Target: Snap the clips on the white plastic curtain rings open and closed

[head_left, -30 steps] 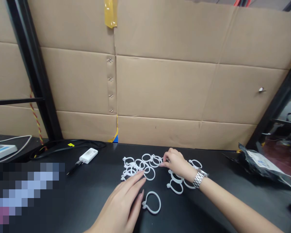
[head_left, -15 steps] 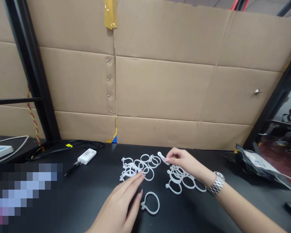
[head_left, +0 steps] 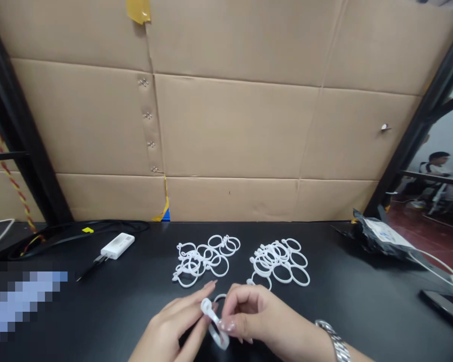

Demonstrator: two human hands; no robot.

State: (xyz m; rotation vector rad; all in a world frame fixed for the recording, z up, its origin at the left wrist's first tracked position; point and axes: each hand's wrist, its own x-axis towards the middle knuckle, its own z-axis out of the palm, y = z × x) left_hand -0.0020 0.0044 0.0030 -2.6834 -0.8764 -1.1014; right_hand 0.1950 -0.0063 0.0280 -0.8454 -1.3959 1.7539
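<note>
My right hand [head_left: 251,314] pinches a white plastic ring [head_left: 210,310] between thumb and fingers. The ring has a small round eyelet and is tilted, seen nearly edge-on. Close beside it, my left hand [head_left: 179,319] has its fingers stretched out and apart, the thumb close to the held ring. Part of another white ring [head_left: 220,295] shows between the two hands, mostly hidden. Beyond the hands lie two piles of similar overlapping rings, a left pile [head_left: 200,253] and a right pile [head_left: 282,280].
A white charger [head_left: 118,246] with a black cable lies at the left. To the right are a black plastic package [head_left: 362,231], a white cord and a dark phone-like object [head_left: 447,309]. A cardboard wall [head_left: 230,130] stands behind the black table [head_left: 136,301]. A person sits far right.
My right hand has come from between the ring piles toward me and to the left, a ring in its pinch. Both hands are now close together, over the ring nearest me. The view has shifted.
</note>
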